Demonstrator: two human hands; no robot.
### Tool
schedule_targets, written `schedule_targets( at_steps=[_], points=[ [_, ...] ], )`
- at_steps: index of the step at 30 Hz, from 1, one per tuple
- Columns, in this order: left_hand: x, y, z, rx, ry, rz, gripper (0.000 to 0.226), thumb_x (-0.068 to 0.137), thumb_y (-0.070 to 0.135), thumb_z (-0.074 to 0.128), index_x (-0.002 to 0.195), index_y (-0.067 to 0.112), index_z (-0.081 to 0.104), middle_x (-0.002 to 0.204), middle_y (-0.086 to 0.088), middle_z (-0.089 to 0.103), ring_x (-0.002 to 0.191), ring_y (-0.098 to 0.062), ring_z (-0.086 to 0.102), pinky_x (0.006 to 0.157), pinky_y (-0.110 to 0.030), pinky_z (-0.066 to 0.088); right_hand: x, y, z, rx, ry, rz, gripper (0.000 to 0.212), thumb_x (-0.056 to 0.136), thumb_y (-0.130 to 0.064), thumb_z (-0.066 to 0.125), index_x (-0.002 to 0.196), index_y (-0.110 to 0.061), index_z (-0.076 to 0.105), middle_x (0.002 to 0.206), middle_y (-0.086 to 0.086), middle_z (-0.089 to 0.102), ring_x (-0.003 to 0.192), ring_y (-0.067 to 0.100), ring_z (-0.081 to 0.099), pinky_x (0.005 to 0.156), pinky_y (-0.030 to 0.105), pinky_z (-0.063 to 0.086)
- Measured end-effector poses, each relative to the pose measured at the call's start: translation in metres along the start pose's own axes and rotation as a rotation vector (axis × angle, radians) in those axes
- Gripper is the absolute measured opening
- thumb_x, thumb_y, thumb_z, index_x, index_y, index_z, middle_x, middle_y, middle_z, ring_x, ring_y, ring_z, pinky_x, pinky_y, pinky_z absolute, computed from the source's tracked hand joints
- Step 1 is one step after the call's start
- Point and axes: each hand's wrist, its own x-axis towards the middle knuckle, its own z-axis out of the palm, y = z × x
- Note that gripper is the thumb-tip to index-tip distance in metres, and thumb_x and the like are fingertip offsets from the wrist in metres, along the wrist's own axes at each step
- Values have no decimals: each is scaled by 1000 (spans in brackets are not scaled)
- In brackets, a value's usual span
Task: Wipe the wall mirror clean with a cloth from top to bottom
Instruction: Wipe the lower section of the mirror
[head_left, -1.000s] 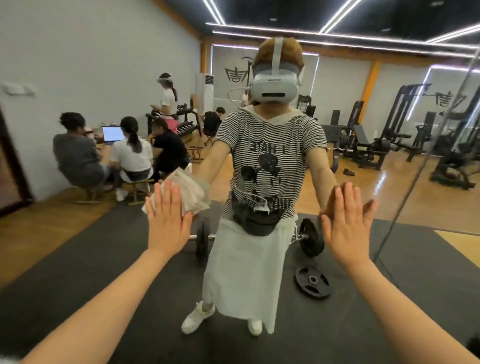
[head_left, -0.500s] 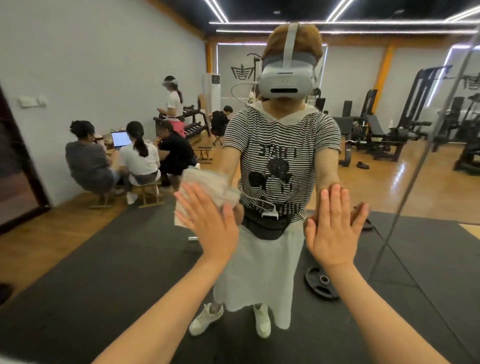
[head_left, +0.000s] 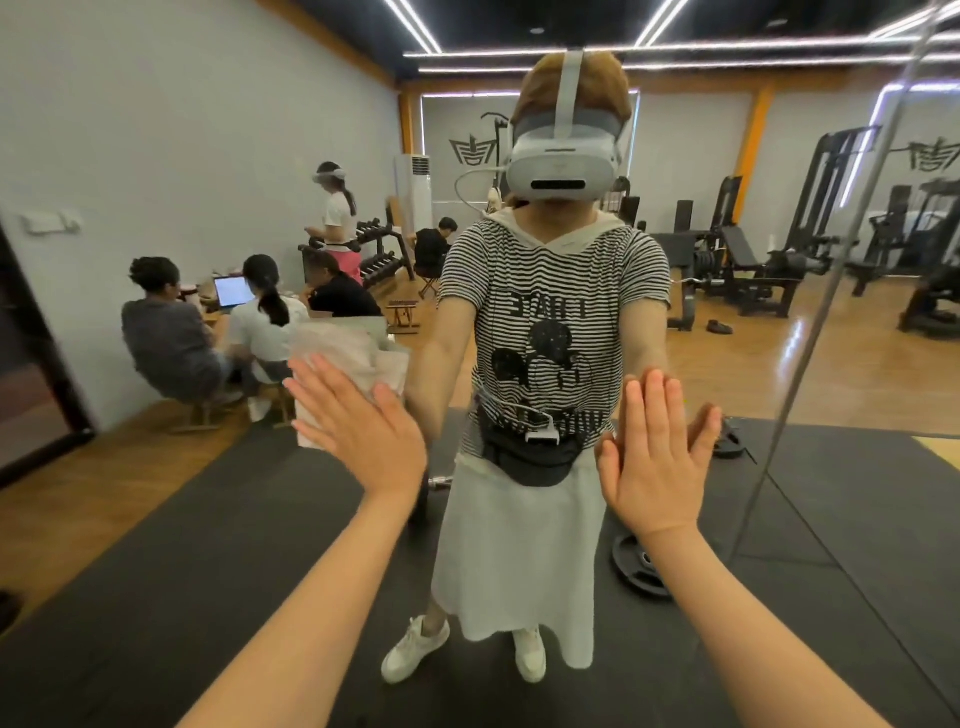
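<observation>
Our left hand (head_left: 358, 431) is flat with straight fingers, pressing the cloth (head_left: 350, 358) on the mirror (head_left: 156, 156) right in front of us. Our right hand (head_left: 657, 462) is flat on the glass too, holding nothing. The cloth is about halfway up, so we think the next wipe goes down.

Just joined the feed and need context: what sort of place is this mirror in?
Most likely a gym. Reflected in the mirror are weight machines, a dumbbell rack and a weight plate on black floor mats. The left hand presses the cloth to the glass.
</observation>
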Motion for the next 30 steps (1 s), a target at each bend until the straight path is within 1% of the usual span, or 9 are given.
schedule_targets(
  at_steps=[2, 4, 6, 9, 13, 17, 23, 26, 30],
  points=[
    [-16, 21, 10, -44, 1, -56, 67, 97, 37, 20, 153, 1, 11, 160, -22, 9, 147, -39, 5, 115, -60, 2, -1, -1, 0, 6, -10, 10, 61, 101, -38, 18, 156, -15, 3, 163, 1, -8, 150, 17, -2, 118, 50, -7],
    [-44, 36, 20, -21, -32, 54, 66, 98, 35, 21, 152, 0, 8, 159, -23, 11, 146, -39, 6, 114, -61, 3, -2, -1, 0, 11, -17, 12, 60, 102, -38, 17, 156, -15, 2, 163, 0, -8, 150, 17, -2, 118, 50, -7],
    [-73, 38, 31, 52, -83, 278, 64, 101, 37, 18, 154, 4, 1, 160, -21, 6, 148, -35, -2, 114, -59, 0, -1, 0, 0, 14, -25, 9, 60, 102, -39, 16, 156, -15, 1, 163, 0, -8, 150, 16, -3, 118, 49, -7],
    [-78, 16, 33, 170, -155, 625, 62, 103, 44, 8, 154, 15, -9, 162, -9, -16, 148, -28, -14, 115, -55, -7, -1, 2, -1, 5, -26, 2, 60, 102, -39, 17, 156, -15, 1, 163, 0, -9, 150, 16, -3, 118, 48, -7],
    [-32, -16, 9, 287, -180, 1019, 61, 102, 47, 9, 155, 20, -4, 163, -4, -12, 150, -25, -7, 113, -54, 7, -1, 2, -2, 0, -45, 13, 59, 103, -39, 16, 156, -17, 1, 163, -1, -9, 150, 15, -4, 119, 47, -8],
    [11, -13, -11, 270, -113, 751, 63, 101, 44, 18, 154, 16, 1, 158, -18, 10, 144, -36, 10, 117, -48, -5, 0, 0, -5, -11, -75, 28, 60, 103, -39, 16, 156, -17, 0, 163, -1, -10, 150, 15, -5, 119, 47, -10],
    [-24, 25, 8, 102, -96, 346, 62, 103, 44, 12, 152, 5, 10, 156, -28, 17, 144, -40, 8, 113, -59, 2, 6, -1, -13, 20, -119, 42, 63, 101, -39, 23, 155, -19, -3, 162, -3, -13, 149, 14, -7, 118, 45, -13],
    [-37, 13, 10, 151, -151, 479, 61, 103, 43, 11, 153, 9, 4, 155, -24, 13, 143, -40, 6, 112, -59, 1, 8, 0, -25, 106, -167, 47, 68, 94, -33, 35, 156, -18, 9, 164, 1, -1, 150, 14, -2, 119, 44, -10],
    [-63, 0, 15, 195, -175, 646, 61, 103, 44, 7, 154, 16, -10, 154, -19, 10, 147, -32, -7, 112, -57, -4, 10, 17, -49, 337, -178, 11, 52, 92, -18, 35, 144, -12, 33, 152, 9, 29, 143, 24, 26, 119, 44, 5]
  ],
)
